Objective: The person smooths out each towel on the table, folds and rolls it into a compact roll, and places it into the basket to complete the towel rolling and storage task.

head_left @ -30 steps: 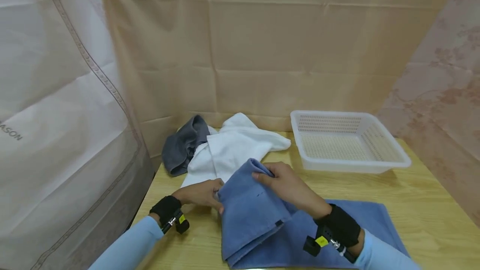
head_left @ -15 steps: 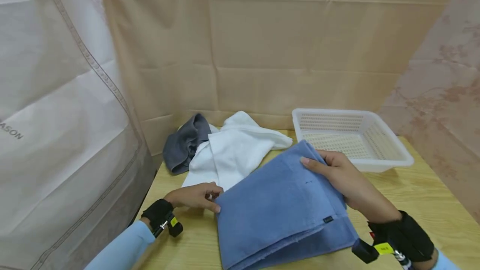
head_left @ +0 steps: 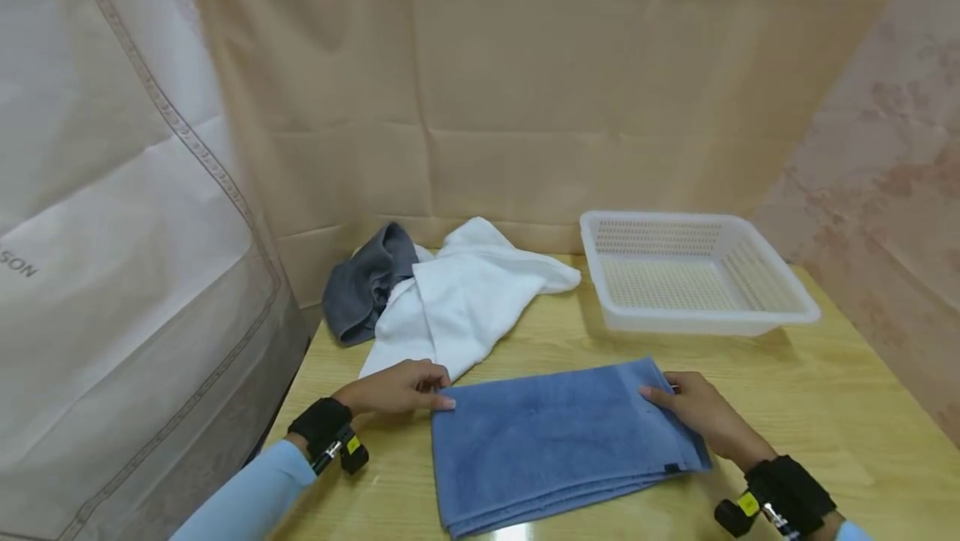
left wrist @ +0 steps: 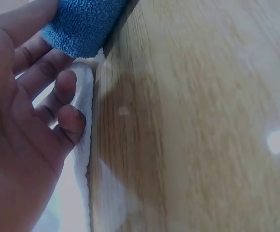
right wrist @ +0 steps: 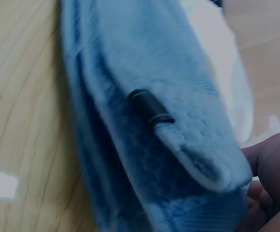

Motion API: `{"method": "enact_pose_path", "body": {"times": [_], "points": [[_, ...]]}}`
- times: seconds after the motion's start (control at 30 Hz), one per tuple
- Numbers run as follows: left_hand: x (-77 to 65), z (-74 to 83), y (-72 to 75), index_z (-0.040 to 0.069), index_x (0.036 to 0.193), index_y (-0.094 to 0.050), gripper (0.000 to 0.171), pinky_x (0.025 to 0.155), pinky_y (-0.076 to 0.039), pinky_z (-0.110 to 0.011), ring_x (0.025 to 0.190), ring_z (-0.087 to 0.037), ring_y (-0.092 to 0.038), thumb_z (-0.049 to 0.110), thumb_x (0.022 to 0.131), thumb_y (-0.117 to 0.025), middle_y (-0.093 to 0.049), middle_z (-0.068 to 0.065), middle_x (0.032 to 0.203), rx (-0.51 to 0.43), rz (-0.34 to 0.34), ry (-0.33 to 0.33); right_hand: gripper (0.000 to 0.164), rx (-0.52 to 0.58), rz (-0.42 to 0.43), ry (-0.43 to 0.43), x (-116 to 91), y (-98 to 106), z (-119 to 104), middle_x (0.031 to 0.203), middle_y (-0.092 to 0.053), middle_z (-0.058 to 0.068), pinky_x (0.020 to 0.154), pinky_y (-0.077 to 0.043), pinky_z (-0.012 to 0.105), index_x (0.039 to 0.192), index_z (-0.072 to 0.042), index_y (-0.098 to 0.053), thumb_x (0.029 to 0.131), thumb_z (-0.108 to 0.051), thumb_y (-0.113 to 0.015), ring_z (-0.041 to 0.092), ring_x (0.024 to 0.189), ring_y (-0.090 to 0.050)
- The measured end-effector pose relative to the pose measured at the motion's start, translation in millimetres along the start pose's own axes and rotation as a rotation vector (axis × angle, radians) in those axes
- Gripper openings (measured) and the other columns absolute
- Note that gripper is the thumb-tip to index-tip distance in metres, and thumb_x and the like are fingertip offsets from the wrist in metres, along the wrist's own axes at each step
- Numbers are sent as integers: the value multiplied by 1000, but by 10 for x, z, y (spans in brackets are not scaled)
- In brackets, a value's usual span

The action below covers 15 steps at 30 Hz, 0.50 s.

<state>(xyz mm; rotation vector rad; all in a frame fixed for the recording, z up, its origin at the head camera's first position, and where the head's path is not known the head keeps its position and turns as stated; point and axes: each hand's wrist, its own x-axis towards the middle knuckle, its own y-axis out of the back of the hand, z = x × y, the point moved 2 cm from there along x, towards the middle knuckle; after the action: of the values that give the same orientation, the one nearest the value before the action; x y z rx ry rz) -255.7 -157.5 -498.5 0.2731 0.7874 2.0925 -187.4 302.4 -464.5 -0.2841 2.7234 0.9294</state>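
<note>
A blue towel (head_left: pixel 555 441), folded in layers, lies at the table's near side with a small black tag on its lower right edge. My left hand (head_left: pixel 401 388) pinches its upper left corner between thumb and fingers; the left wrist view shows the towel's looped corner (left wrist: pixel 84 29) under the thumb, the other fingers loosely curled. At the opposite end, my right hand (head_left: pixel 705 412) pinches the upper right corner, thumb on top. In the right wrist view several stacked layers and the black tag (right wrist: pixel 149 107) show close up, with part of the right hand (right wrist: pixel 275 179) beside the fold.
Behind the left hand a crumpled white towel (head_left: pixel 468 295) lies against a bunched dark grey cloth (head_left: pixel 369 284). A white perforated plastic basket (head_left: pixel 697 322) stands at the back right of the wooden table (head_left: pixel 847 391). Beige cloth (head_left: pixel 525 107) hangs behind.
My right hand has carried the blue towel's end up and rightward, then lowered it, so the towel now lies folded flatter and shorter. The left hand stays at the left corner.
</note>
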Motion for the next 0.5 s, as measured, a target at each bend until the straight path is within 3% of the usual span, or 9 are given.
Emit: {"method": "enact_pose_path", "body": {"times": [0.1,0.2,0.37,0.43,0.5], "points": [[-38,-36,7,28,103,-67,17,73,-42,-28,78,-9,-50,44,98,-70,-55,10,84,38,0,-8,36,-140,82,48,80,-78,47,90,-64,12,62,-45,32,114,4,-67,101,-30,-68,21,77,-57],[-97,-52,21,25,112,-65,24,72,-43,-27,76,-6,-51,38,95,-74,-58,11,84,30,-13,-25,32,-274,165,107,141,-140,46,76,-57,3,54,-41,31,103,1,-64,96,-29,-74,17,65,-51],[-165,3,25,25,128,-60,44,66,-41,-24,65,-5,-46,31,90,-81,-54,7,77,-8,-52,-27,35,-368,258,223,241,-217,-59,76,-61,4,55,-43,34,111,3,-60,93,-22,-77,17,64,-54],[-163,56,-11,29,130,-58,48,65,-41,-23,64,-5,-47,33,89,-82,-52,5,76,36,-65,-37,36,-430,325,314,288,-258,-124,78,-62,6,55,-43,37,114,4,-60,91,-17,-79,19,64,-56],[-156,132,-65,32,134,-56,55,68,-41,-23,72,-6,-47,40,87,-82,-53,4,82,143,-69,-70,38,-534,423,422,314,-308,-197,81,-62,12,55,-44,40,114,4,-61,86,-11,-83,25,66,-57]]}}
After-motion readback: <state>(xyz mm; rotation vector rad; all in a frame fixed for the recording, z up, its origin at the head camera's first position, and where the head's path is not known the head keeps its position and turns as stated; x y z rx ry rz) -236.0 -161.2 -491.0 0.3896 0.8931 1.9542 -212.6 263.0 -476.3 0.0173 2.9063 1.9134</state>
